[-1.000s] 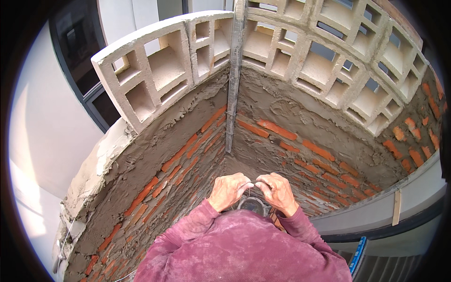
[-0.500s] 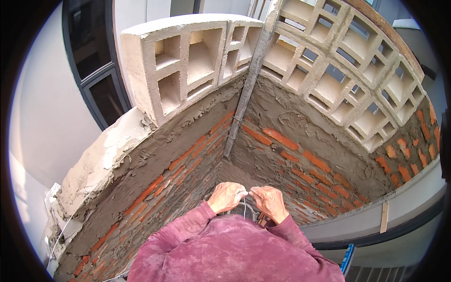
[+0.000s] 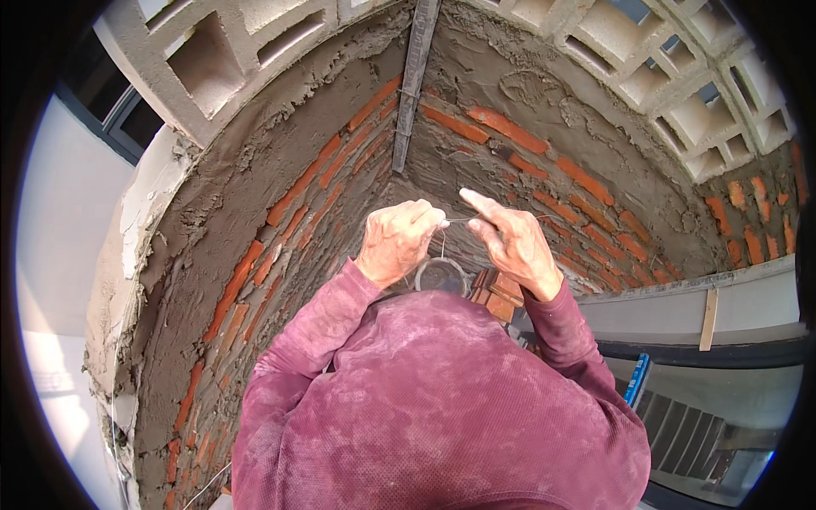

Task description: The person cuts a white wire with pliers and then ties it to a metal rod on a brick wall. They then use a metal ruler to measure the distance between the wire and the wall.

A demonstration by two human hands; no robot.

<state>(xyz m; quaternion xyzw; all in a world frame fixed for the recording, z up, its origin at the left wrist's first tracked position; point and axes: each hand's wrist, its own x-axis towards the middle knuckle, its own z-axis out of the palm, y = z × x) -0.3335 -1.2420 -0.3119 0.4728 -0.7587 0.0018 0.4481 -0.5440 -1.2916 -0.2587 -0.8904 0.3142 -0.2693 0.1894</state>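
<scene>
In front of my chest, at the inner corner of a brick wall, my left hand (image 3: 395, 242) is closed, pinching a thin string (image 3: 457, 220) between thumb and fingertips. The string spans a short gap to my right hand (image 3: 520, 246), passing between its thumb and outstretched index finger, the other fingers curled. A fine end shows past the right knuckles, and another strand dangles below my left fingertips. Whether the right fingers press on the string is partly hidden. Above the hands, a grey metal straightedge (image 3: 416, 85) stands along the corner.
Wet mortar (image 3: 255, 127) and orange bricks (image 3: 340, 161) cover both walls, topped by pierced concrete blocks (image 3: 246, 61). Below my hands are a round bucket (image 3: 418, 279) and stacked bricks (image 3: 497, 297). A blue tool (image 3: 637, 380) and a wooden strip (image 3: 708, 321) are at right.
My hands have moved apart, and the right index finger is now stretched out. The view has tilted down, bringing the bucket and stacked bricks into clearer sight.
</scene>
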